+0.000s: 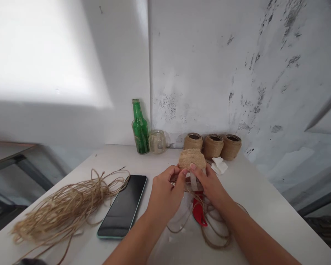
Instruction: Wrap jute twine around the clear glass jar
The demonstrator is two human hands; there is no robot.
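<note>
My left hand (165, 191) and my right hand (209, 186) meet at the middle of the white table (267, 206), both pinched on a glass jar (192, 159) whose upper part is wrapped in tan twine. The jar's bare lower glass shows between my fingers. Loose twine (215, 235) trails from the jar and loops on the table under my right wrist. A red object (199, 212), partly hidden, lies below my hands.
A bundle of twine (63, 206) lies at the left, with a black phone (123, 206) beside it. Against the wall stand a green bottle (139, 127), a bare glass jar (157, 141) and three twine-wrapped jars (213, 146). White paper (219, 165) lies near them.
</note>
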